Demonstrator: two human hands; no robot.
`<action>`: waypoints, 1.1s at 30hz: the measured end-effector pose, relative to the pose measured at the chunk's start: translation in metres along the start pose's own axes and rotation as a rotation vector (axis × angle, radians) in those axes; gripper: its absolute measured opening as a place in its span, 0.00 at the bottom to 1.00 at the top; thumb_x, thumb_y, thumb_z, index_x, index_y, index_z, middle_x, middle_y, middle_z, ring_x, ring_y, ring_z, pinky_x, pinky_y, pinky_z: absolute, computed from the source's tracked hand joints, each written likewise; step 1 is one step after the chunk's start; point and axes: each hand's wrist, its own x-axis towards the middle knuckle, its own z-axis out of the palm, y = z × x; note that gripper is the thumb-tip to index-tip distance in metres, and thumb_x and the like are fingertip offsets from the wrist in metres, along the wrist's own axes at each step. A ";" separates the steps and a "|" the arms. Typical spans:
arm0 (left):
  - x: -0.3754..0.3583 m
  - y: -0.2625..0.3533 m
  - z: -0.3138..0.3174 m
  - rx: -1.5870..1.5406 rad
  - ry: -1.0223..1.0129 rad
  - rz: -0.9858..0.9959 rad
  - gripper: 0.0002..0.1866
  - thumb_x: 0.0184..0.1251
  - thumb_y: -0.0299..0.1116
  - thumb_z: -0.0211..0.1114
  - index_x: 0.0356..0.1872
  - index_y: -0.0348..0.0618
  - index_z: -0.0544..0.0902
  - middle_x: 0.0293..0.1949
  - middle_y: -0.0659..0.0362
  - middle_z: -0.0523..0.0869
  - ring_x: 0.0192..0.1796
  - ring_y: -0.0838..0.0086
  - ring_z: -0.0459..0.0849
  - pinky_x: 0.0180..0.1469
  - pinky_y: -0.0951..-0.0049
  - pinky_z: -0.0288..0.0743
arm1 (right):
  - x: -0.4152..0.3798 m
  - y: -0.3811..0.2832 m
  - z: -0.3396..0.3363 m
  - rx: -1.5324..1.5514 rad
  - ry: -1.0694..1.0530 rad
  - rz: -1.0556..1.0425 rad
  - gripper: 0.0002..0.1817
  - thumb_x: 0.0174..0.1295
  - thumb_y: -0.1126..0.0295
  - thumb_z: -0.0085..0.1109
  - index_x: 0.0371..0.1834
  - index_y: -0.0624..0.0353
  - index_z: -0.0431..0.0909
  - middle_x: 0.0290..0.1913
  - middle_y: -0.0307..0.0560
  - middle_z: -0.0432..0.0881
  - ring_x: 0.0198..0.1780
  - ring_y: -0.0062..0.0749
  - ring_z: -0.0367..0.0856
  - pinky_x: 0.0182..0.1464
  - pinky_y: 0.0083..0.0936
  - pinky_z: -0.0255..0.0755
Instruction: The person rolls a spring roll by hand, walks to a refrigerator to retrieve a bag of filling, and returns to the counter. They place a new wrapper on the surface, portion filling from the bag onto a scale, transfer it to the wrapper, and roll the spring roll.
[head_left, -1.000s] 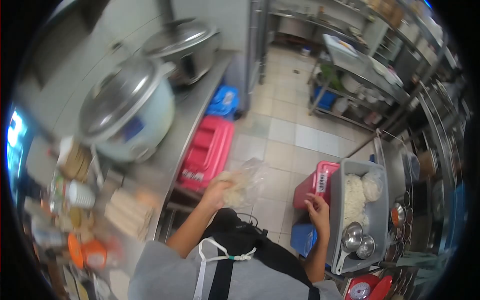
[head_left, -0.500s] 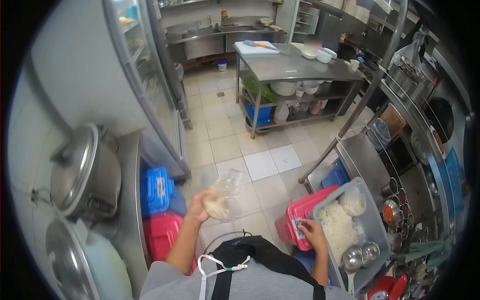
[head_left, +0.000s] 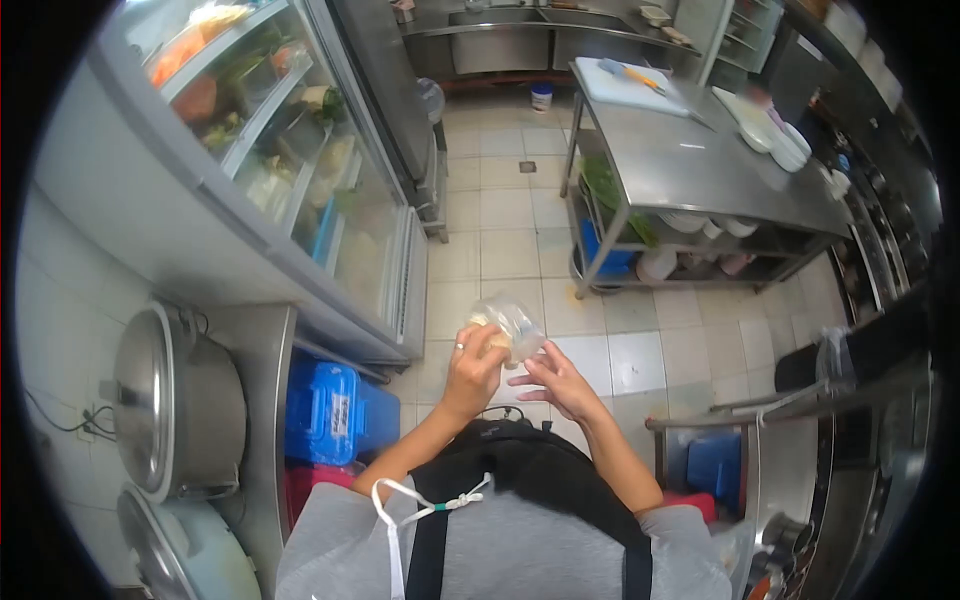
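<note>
In front of my chest is a clear plastic bag with a pale lump of what looks like rice in its lower part. My left hand is closed around the bag's left side, and a ring shows on one finger. From the right, my right hand reaches in with fingers stretched out and apart. Its upper fingertips are at the bag's right edge; whether they press on the plastic is hard to tell. Part of the bag's contents is hidden behind my left fingers.
A glass-door fridge stands at left, beside blue bins and large cookers. Ahead is a steel table with a white cutting board and bowls. A metal shelf rack is on the right.
My view has turned right-to-left across the room, bringing the fridge closer into view and the rice tub out of it. My right hand has moved from the tub to the bag.
</note>
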 end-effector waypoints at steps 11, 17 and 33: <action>0.147 -0.234 0.097 -1.167 0.119 -0.796 0.22 0.54 0.16 0.62 0.51 0.37 0.69 0.46 0.53 0.79 0.49 0.72 0.79 0.51 0.73 0.75 | 0.329 -0.093 -0.048 0.336 -0.163 0.159 0.15 0.61 0.74 0.55 0.51 0.61 0.70 0.49 0.51 0.77 0.49 0.37 0.79 0.49 0.35 0.78; 0.269 -0.334 0.151 -1.523 -0.084 -0.936 0.24 0.54 0.16 0.63 0.54 0.38 0.69 0.49 0.54 0.78 0.53 0.70 0.77 0.53 0.72 0.74 | 0.455 -0.146 -0.100 0.562 -0.271 0.352 0.16 0.58 0.68 0.59 0.49 0.58 0.73 0.50 0.46 0.76 0.52 0.35 0.76 0.51 0.35 0.76; 0.111 -0.437 0.169 -0.066 0.898 -1.577 0.20 0.54 0.20 0.65 0.50 0.34 0.72 0.39 0.55 0.78 0.40 0.73 0.78 0.44 0.72 0.75 | 0.919 -0.678 -0.078 0.065 0.893 -1.662 0.20 0.53 0.77 0.61 0.49 0.63 0.66 0.47 0.51 0.71 0.51 0.38 0.73 0.55 0.34 0.69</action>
